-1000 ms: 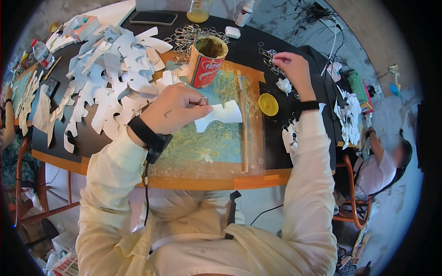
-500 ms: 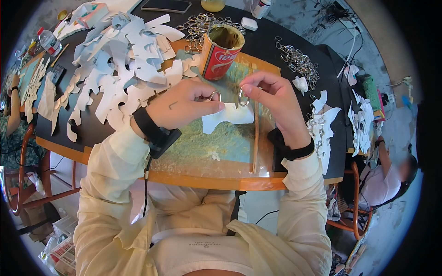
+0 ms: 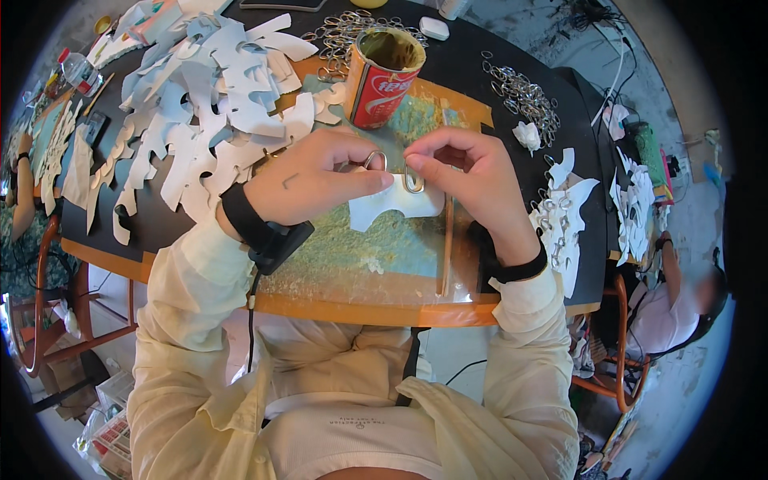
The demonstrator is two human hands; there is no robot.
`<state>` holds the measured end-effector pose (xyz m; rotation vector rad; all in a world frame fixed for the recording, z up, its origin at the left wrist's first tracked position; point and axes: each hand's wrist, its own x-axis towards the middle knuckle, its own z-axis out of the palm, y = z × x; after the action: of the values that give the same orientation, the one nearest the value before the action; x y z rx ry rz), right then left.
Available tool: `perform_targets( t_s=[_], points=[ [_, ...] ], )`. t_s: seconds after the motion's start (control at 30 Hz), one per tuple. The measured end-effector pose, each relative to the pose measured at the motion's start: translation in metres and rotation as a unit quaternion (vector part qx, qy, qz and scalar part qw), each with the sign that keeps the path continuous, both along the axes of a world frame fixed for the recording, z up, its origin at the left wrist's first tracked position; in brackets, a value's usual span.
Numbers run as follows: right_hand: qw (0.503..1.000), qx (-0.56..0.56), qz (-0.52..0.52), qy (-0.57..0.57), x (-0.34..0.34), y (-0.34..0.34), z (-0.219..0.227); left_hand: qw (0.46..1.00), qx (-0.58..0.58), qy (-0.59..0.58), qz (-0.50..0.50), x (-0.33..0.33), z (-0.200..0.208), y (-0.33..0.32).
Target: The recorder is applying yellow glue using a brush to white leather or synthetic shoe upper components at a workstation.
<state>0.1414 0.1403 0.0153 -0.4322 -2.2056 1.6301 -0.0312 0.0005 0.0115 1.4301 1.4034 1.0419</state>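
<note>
My left hand point(image 3: 320, 176) pinches the upper left edge of a white cut-out piece point(image 3: 398, 206), leather-like with a notched lower edge. One metal ring point(image 3: 376, 159) stands up by the left fingertips; whether it is fixed to the piece cannot be seen. Between thumb and index finger, my right hand point(image 3: 472, 172) grips a second, oval metal ring point(image 3: 413, 182). That ring hangs in front of the piece's upper right edge; I cannot tell whether they touch. Just beyond the hands a red-and-yellow tin can point(image 3: 386, 90) stands open, its inside smeared with yellowish residue.
A glue-stained work board point(image 3: 352, 268) lies beneath the hands. White cut pieces point(image 3: 220, 88) are heaped at the far left. Metal rings point(image 3: 522, 98) lie in piles behind the can and to its right. Finished-looking white strips with rings point(image 3: 562, 216) lie right. Another person point(image 3: 668, 316) sits at far right.
My right hand has shifted slightly left, bringing its ring closer to the left hand and over the white piece's top edge. The left hand keeps its pinch.
</note>
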Motion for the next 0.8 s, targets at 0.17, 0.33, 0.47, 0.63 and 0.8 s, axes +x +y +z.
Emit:
perform_targets(
  t_s=[0.17, 0.33, 0.47, 0.63, 0.8],
  points=[
    [1.0, -0.018, -0.013, -0.005, -0.001, -0.002, 0.0, 1.0, -0.008, -0.021, 0.005, -0.001, -0.002, 0.0],
    [0.999, 0.039, -0.029, -0.001, -0.001, -0.004, -0.001, 0.996, 0.084, 0.039, -0.01, -0.003, -0.007, 0.0],
    [0.998, 0.064, -0.022, -0.004, -0.002, -0.005, 0.0, 0.999, 0.038, 0.01, -0.015, -0.004, -0.002, -0.001],
    [0.996, 0.079, -0.027, 0.009, -0.002, -0.005, 0.003, 0.998, -0.013, 0.047, 0.042, 0.002, 0.006, -0.003],
    [0.989, 0.136, -0.024, 0.051, -0.005, -0.014, 0.006, 0.978, 0.071, 0.152, 0.124, 0.01, 0.003, -0.007]
  ],
)
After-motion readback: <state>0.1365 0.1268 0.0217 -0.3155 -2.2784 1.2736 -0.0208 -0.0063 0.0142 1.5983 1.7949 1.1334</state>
